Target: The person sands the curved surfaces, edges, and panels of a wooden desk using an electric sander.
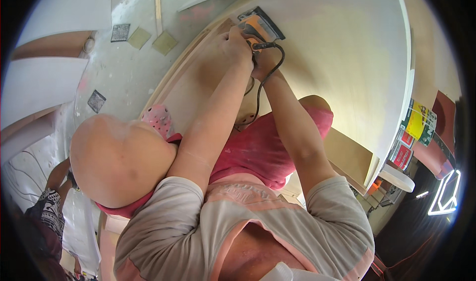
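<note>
An orange and black electric sander rests on a large pale panel, its dark flat pad toward the far side. Closed about the sander's left side is my left hand; part of its fingers is hidden behind the tool's body. My right hand wraps the rear of the tool, close to where the black cord comes out. From there the cord loops down past my right wrist toward my knees. Both forearms reach forward, side by side, over the panel.
Several square abrasive pads and a thin wooden strip lie on the dusty floor at the left. White curved panels stand farther left. At the right are yellow and green cans. Another person is at the lower left.
</note>
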